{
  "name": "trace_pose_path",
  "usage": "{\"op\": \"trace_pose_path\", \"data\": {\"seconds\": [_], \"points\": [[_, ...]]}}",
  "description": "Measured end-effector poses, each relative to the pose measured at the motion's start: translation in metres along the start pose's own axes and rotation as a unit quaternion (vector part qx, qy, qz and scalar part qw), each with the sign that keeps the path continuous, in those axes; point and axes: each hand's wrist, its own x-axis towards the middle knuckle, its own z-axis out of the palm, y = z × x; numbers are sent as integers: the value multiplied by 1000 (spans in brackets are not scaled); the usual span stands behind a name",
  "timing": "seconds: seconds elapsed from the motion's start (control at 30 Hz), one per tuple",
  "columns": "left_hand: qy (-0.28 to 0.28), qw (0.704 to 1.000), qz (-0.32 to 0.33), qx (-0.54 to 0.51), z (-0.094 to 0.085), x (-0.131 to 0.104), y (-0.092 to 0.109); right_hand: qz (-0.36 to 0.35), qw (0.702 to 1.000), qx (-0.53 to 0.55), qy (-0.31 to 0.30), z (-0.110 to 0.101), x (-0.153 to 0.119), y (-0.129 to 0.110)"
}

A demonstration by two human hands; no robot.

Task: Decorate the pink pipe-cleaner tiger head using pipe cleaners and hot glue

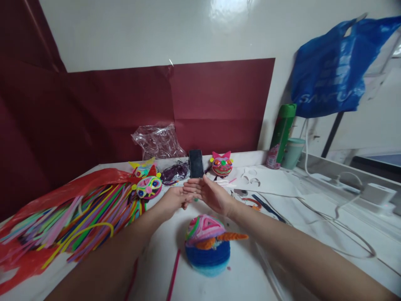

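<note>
My left hand (pixel 175 200) and right hand (pixel 214 195) meet, fingers extended, overlapping (can't tell if pinching anything). Blue-and-pink fuzzy ball (pixel 207 246) sits just below, between my forearms.

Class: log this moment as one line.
left hand: beside right hand, grip unclear | right hand: flat, open | nearer camera: blue-and-pink pipe-cleaner ball | behind: smartphone

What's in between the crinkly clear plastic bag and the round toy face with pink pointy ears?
A dark rectangular phone is between the plastic bag and the pink-eared face; the head view shows it.
</note>
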Motion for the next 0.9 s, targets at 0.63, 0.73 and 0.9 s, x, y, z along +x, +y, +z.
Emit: {"op": "trace_pose_path", "data": {"seconds": [0.63, 0.73, 0.9], "points": [[133, 957, 118, 230, -94, 48, 44, 5, 960, -257, 111, -33, -48, -21], [117, 965, 104, 212, -101, 39, 43, 22, 939, -325, 111, -31, -60, -30], [76, 970, 54, 225, -108, 38, 43, 28, 924, -357, 133, -24, -64, -38]]}}
